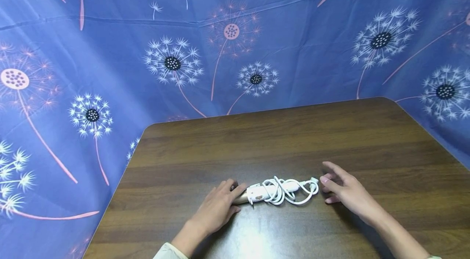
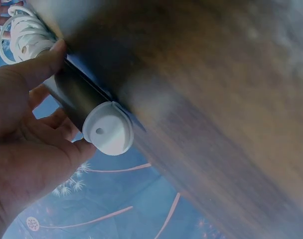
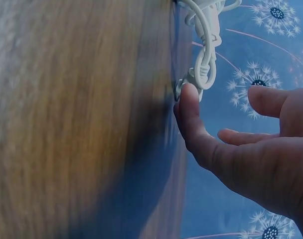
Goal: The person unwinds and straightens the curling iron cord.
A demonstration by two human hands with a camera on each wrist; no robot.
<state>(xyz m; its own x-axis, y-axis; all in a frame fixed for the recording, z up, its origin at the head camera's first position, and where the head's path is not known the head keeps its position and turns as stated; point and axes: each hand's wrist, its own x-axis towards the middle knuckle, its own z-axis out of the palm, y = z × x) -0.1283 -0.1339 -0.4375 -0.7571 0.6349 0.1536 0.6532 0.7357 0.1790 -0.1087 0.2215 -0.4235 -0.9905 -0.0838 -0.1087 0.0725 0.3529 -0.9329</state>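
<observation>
A curling iron [image 1: 258,193] with a white handle and a gold-brown barrel lies on the wooden table. Its white cord [image 1: 278,192] is wound round the handle and ends in a plug [image 1: 313,181] on the right. My left hand [image 1: 214,208] grips the barrel, thumb on one side and fingers on the other. In the left wrist view, a round white tip [image 2: 108,130] caps the barrel [image 2: 76,97]. Beside the plug, my right hand [image 1: 349,193] has its fingers spread and holds nothing. The right wrist view has a fingertip right at the cord's end loop [image 3: 208,37].
The brown wooden table [image 1: 257,140] has rounded far corners. Behind it and along its sides hangs a blue cloth [image 1: 301,43] printed with dandelions. Light glares off the tabletop near its front.
</observation>
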